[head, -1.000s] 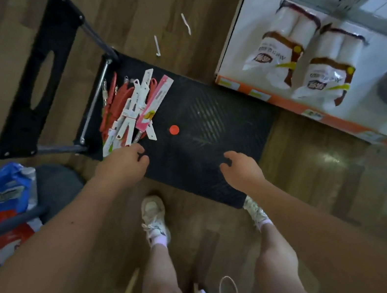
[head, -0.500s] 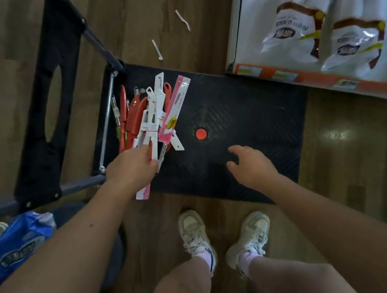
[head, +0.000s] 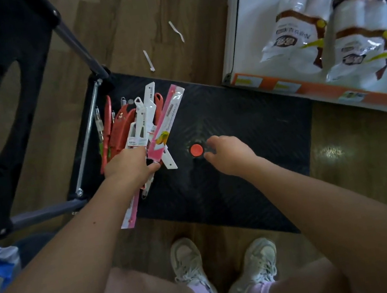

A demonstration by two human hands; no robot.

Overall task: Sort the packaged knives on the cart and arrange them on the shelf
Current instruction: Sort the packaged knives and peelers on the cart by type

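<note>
Brown plank flooring is showing around the black cart (head: 248, 123), whose deck is carrying the packaged knives (head: 148, 118) heaped at its left end. The left hand (head: 128, 165) is gripping several packs by their near ends, fingers curled round them. The right hand (head: 227, 152) is hovering empty, fingers loosely bent, just beside a red dot (head: 196, 150), with the shelf (head: 280, 86) lying beyond the cart's far right corner.

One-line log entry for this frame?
left hand: grips knife packs on cart | right hand: open, beside red disc | shelf: no knives seen
</note>
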